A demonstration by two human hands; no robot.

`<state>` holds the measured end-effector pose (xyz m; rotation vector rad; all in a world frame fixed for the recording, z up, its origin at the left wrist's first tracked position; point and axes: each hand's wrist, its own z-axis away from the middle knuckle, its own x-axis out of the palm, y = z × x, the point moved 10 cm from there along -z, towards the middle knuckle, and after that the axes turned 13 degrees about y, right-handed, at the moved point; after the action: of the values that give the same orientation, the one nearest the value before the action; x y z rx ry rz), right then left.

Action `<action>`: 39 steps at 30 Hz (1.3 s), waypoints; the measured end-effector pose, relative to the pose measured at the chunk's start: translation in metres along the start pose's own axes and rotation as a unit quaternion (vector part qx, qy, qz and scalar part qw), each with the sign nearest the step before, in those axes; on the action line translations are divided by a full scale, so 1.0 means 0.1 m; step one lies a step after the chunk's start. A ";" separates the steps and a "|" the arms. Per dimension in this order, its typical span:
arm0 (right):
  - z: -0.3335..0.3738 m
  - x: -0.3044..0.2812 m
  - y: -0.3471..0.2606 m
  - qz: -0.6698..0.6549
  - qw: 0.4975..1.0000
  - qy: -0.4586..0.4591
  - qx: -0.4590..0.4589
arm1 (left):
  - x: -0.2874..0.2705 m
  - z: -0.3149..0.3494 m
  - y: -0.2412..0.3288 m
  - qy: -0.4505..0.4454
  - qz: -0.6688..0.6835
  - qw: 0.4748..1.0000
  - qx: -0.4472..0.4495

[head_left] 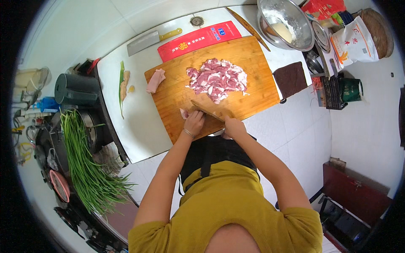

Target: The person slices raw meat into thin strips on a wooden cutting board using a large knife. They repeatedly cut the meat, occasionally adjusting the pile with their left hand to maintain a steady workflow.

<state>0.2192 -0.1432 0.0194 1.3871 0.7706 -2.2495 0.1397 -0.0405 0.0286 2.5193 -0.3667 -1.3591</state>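
On the wooden cutting board (pixel 257 80), close to its near edge, my right hand (pixel 234 126) grips a kitchen knife (pixel 206 110). The blade slants up and to the left, passing beside the fingers of my left hand (pixel 194 122). Those fingers are curled down on a small piece of raw meat (pixel 184 113), partly hidden beneath them. Farther back on the board lies a pile of sliced raw meat (pixel 217 78), red with pale fat. Toward the board's left edge sits a pale piece of pork skin or fat (pixel 156 80).
Behind the board lie a cleaver (pixel 143 43) and a red package (pixel 198 40). Ginger (pixel 124 84) and a green onion (pixel 121 95) are at the left. A metal bowl (pixel 291 21) with dough stands back right, near a dark cloth (pixel 290 80). Green chives (pixel 86 168) hang far left.
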 end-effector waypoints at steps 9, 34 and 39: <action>-0.21 -0.26 -0.22 -0.067 0.991 0.115 0.003 | -0.11 -0.01 -0.01 0.021 0.006 0.999 -0.024; -0.11 -0.04 -0.29 -0.059 0.995 0.076 -0.004 | -0.01 0.05 0.04 -0.001 -0.008 1.000 -0.001; -0.28 -0.46 -0.28 -0.107 0.985 0.128 0.046 | 0.09 -0.12 -0.24 -0.013 0.071 0.972 -0.223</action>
<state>0.2421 -0.1018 0.0575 1.7351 0.9505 -2.3182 0.1571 -0.0199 0.0204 2.0691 -0.2127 -1.2563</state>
